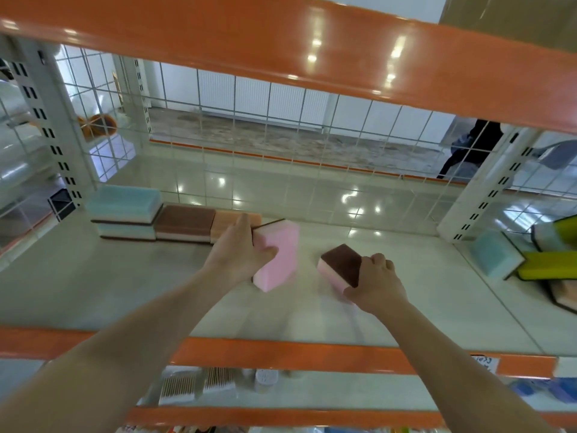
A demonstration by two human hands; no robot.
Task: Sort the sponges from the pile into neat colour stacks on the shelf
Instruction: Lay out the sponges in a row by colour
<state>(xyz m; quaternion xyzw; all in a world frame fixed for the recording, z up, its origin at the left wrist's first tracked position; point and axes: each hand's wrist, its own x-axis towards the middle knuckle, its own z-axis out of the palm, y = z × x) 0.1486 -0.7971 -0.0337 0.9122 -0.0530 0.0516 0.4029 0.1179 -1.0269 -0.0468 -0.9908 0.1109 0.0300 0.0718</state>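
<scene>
My left hand (240, 254) grips a pink sponge (278, 257), held tilted just above the white shelf (125, 292) near its middle. My right hand (377, 282) grips a second pink sponge (340, 267) with its dark brown scouring side turned up, a little to the right. At the back left stand sorted sponges: a stack of two blue sponges (125, 214), a brown sponge (184, 223) and an orange sponge (224, 226) partly hidden behind my left hand. The unsorted pile (537, 264) lies at the right edge, with blue, yellow and orange sponges.
A white wire grid (281, 129) closes the back of the shelf. White perforated uprights (487, 189) stand at both rear corners. An orange shelf beam (281, 45) hangs overhead and another orange rail (281, 354) runs along the front. Packs of cotton swabs (193, 385) lie on the shelf below.
</scene>
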